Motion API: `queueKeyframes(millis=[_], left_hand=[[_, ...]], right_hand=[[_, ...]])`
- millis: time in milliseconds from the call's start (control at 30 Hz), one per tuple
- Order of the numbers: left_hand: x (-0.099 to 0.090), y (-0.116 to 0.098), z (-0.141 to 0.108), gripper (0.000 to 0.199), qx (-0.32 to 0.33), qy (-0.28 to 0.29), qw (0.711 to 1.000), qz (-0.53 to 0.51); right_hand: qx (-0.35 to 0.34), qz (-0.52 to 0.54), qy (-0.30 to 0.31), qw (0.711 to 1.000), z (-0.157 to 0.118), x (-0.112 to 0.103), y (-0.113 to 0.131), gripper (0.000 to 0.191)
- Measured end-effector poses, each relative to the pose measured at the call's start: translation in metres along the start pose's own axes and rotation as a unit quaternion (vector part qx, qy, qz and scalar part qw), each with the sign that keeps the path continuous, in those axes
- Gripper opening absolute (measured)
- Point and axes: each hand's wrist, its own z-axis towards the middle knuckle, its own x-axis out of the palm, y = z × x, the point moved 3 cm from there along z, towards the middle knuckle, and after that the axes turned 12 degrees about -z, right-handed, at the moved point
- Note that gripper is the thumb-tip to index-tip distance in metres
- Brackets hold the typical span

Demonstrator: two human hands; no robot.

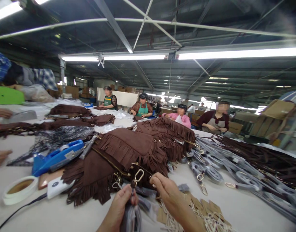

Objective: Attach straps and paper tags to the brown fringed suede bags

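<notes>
My left hand [122, 201] is closed round the end of a plastic-wrapped bag strap [133, 219]. The strap's gold clasp [139, 176] stands up above my fingers, in front of the bags. To its right, my right hand [163, 190] has thumb and fingertips pinched together by the bag's edge; whatever is between them is too small to make out. Just beyond both hands lies a pile of brown fringed suede bags [128, 145] with gold zips. Under my right forearm are brown card tags [206, 206] with white cords.
At left are a blue tape dispenser [57, 158], a tape roll [20, 190] and a white device [58, 187] with a black cable. More wrapped straps [210, 172] spread along the right. Another person's hand [2, 158] shows at the left edge. Several co-workers [142, 108] sit across the table.
</notes>
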Motion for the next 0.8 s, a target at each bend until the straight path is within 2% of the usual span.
queueKeyframes(millis=[67, 167, 267, 333, 500, 800], left_hand=[[-0.005, -0.010, 0.000, 0.049, 0.053, -0.027, 0.998, 0.013], [-0.009, -0.023, -0.004, 0.041, 0.128, -0.052, 0.987, 0.081], [-0.009, -0.032, -0.009, 0.036, 0.196, -0.083, 0.961, 0.177], [-0.008, -0.035, -0.012, 0.032, 0.230, -0.105, 0.940, 0.231], [-0.007, -0.038, -0.015, 0.030, 0.269, -0.125, 0.902, 0.315], [-0.009, -0.036, -0.015, 0.025, 0.300, -0.114, 0.874, 0.365]], right_hand=[[-0.006, -0.049, 0.042, 0.998, -0.003, -0.008, -0.002, 0.039], [-0.005, -0.052, 0.114, 0.992, -0.010, -0.015, 0.006, 0.040], [0.009, -0.042, 0.198, 0.979, -0.019, -0.016, 0.021, 0.038], [0.021, -0.058, 0.234, 0.970, -0.024, -0.016, 0.029, 0.035], [0.024, -0.088, 0.256, 0.962, -0.028, -0.015, 0.040, 0.032], [0.047, -0.092, 0.260, 0.960, -0.026, -0.006, 0.033, 0.033]])
